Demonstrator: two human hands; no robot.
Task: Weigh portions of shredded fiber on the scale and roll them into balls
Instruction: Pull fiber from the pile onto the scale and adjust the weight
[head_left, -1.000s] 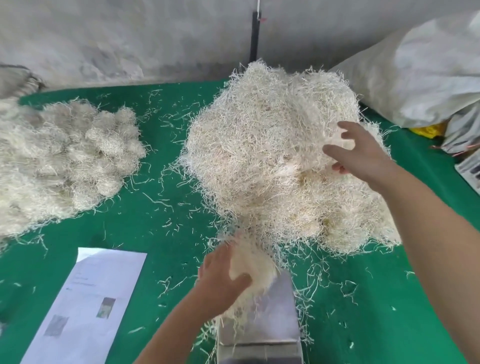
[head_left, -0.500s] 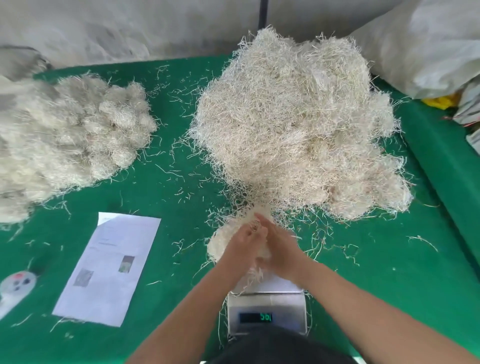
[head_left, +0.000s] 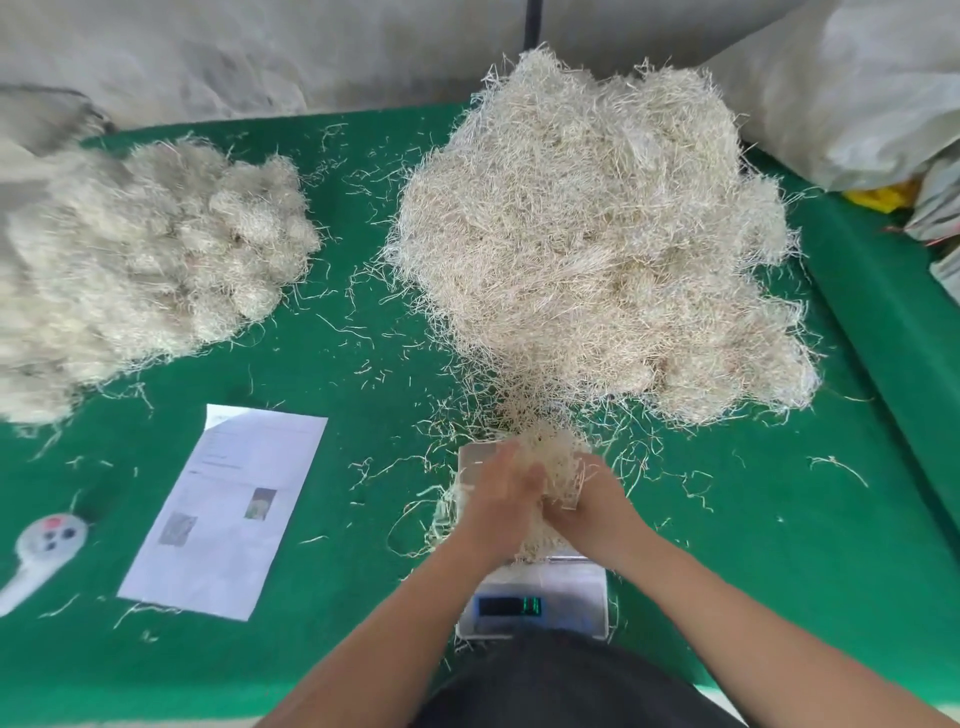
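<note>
Hands lower, scale plate uncovered

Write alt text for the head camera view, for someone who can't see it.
Both hands, left hand and right hand, cup a small portion of shredded fiber above a scale on a green table. A large loose fiber heap lies beyond, rolled balls at left.

Pale straw-coloured shredded fiber heaped on a green surface; paler grey-white fiber balls at left. White printed sheet; silver scale with green digits
</note>
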